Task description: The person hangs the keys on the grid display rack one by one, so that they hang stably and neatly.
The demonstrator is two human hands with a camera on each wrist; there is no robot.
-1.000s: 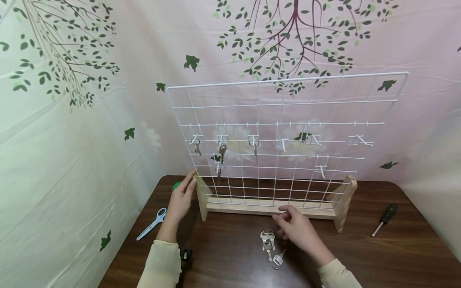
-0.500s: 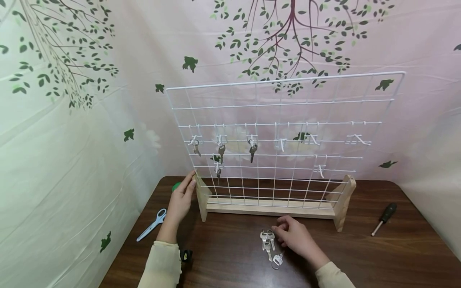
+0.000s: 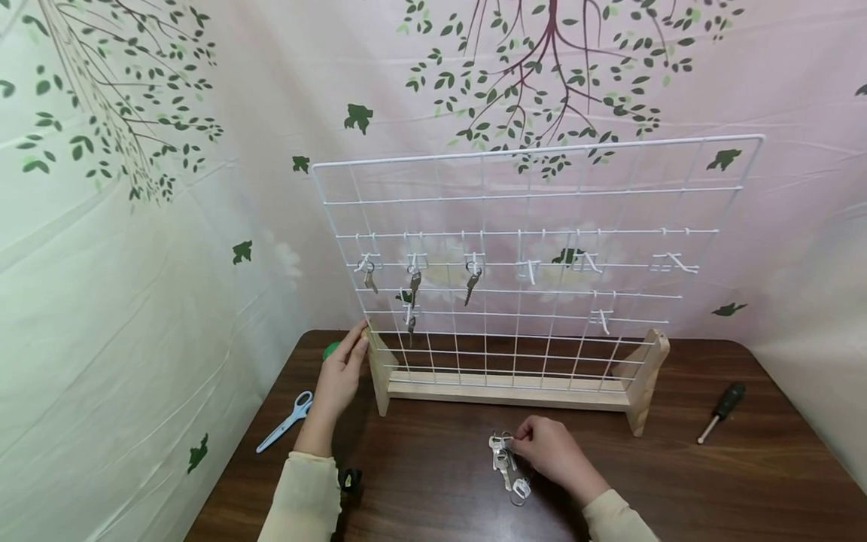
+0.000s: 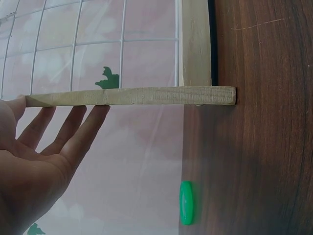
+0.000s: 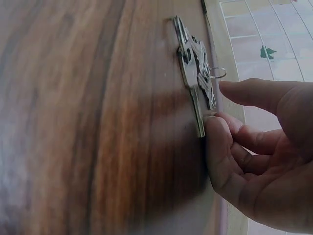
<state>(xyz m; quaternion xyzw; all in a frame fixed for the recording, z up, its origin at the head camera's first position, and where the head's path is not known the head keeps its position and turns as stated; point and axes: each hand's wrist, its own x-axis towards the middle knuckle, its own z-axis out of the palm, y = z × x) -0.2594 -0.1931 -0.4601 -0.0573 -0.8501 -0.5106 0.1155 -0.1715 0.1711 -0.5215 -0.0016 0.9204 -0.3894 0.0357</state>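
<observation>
A white wire grid [image 3: 508, 197] stands upright in a wooden stand [image 3: 501, 390], with several keys hanging from hooks on its left half. My left hand [image 3: 340, 376] holds the stand's left side panel [image 4: 132, 96], thumb at its edge and fingers against its outer face. In front of the stand lies a small pile of silver keys [image 3: 502, 461], one with a ring [image 3: 520, 491] nearest me. My right hand [image 3: 550, 452] is down at the pile. Its thumb and forefinger stand slightly apart right at the keys [image 5: 191, 71] in the right wrist view.
Bare white hooks [image 3: 589, 262] occupy the grid's right half. Light blue scissors [image 3: 287, 421] and a black object [image 3: 350, 479] lie on the left, and a green round object [image 4: 186, 203] sits beyond the panel. A dark-handled screwdriver [image 3: 725, 410] rests at right. Printed cloth [image 3: 203, 286] surrounds the table.
My right hand has come down and left from near the stand's base bar to the key pile. The third hanging key has swung on its hook. My left hand stays put.
</observation>
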